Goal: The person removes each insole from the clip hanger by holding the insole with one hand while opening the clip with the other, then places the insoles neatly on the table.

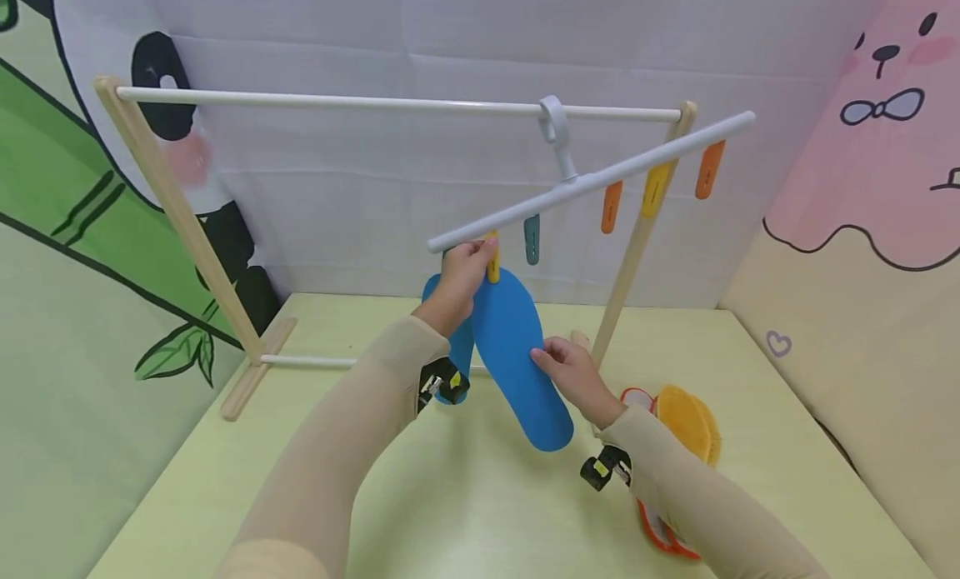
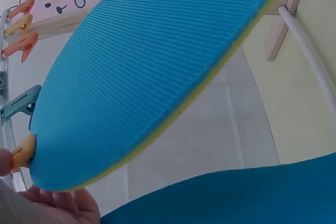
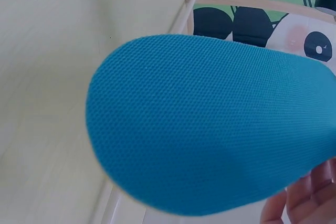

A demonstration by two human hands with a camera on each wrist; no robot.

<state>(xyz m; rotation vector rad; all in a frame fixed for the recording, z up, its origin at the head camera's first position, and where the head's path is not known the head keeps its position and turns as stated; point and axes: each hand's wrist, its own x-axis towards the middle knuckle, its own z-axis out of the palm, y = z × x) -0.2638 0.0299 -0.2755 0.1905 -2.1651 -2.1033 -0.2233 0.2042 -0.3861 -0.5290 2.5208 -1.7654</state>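
A blue insole [image 1: 512, 354] hangs at a slant from the low left end of a white clip hanger [image 1: 622, 167]. My left hand [image 1: 461, 281] is at its top, pinching a yellow clip [image 1: 492, 268] that sits over the insole's edge. Lower down, my right hand [image 1: 576, 377] holds the side edge of the same insole, thumb in front. A second blue insole [image 2: 247, 195] hangs just to the left, partly covered by my left hand and wrist in the head view. The ribbed face of the front insole fills much of both wrist views.
The hanger hooks over the white top rod [image 1: 337, 102] of a wooden-legged rack. Further clips, teal [image 1: 532, 239], orange [image 1: 612, 207] and yellow [image 1: 656, 189], hang along it. Yellow and red-trimmed footwear [image 1: 684, 421] lies on the table at right, partly behind my right forearm.
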